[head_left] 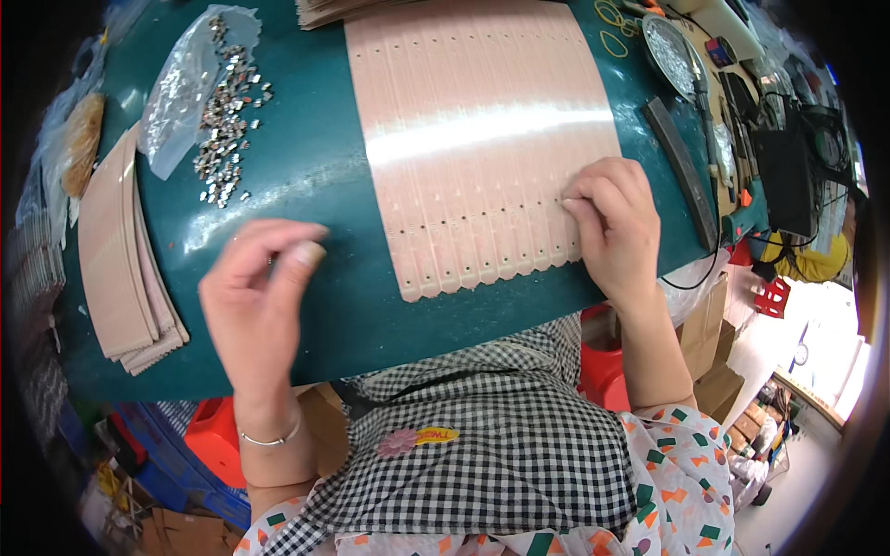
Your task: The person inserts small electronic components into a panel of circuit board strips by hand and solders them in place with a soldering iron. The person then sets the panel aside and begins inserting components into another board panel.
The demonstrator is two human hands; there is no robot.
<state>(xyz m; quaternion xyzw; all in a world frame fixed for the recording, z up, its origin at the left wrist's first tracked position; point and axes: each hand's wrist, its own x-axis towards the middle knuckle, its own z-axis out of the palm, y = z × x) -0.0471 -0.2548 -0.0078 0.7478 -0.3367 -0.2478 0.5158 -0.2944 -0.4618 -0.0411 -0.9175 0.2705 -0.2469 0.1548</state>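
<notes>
A large pale pink sheet [482, 185] of joined narrow strips lies flat on the green table. Rows of small dark dots cross it, and its near edge is scalloped. My right hand [616, 227] is over the sheet's right edge, thumb and forefinger pinched by the lower row of dots; whatever they may hold is too small to make out. My left hand [260, 296] hovers left of the sheet, slightly blurred, thumb and forefinger drawn together. Any piece between them cannot be made out. Small shiny metal pieces [222, 139] are heaped beyond my left hand, beside a clear plastic bag [181, 102].
Stacked pink strips [116, 250] lie on the table's left side. A dark flat bar [681, 171] lies right of the sheet. Beyond it are a round dish [669, 56] of small pieces, yellow rubber bands [612, 44] and cables. Red stools [218, 440] stand below the table edge.
</notes>
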